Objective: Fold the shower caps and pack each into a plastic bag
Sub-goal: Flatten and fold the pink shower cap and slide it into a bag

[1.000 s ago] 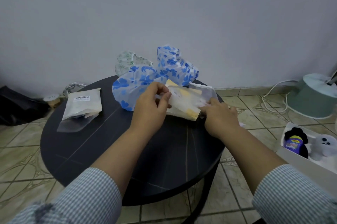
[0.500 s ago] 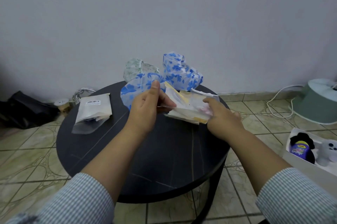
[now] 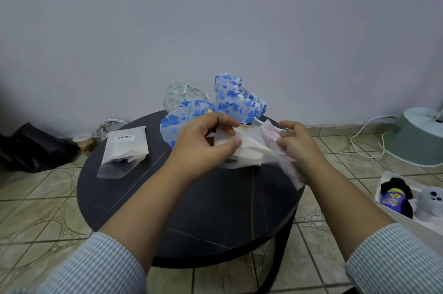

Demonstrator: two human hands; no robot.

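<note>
Head view: above the round black table (image 3: 191, 210), centre frame, the left hand (image 3: 203, 140) pinches the edge of a translucent plastic bag (image 3: 242, 150) between thumb and curled fingers. The right hand (image 3: 297, 147), right of centre, grips a folded pink-patterned shower cap (image 3: 271, 136) at the bag's mouth. Both forearms reach in from the lower corners.
</note>
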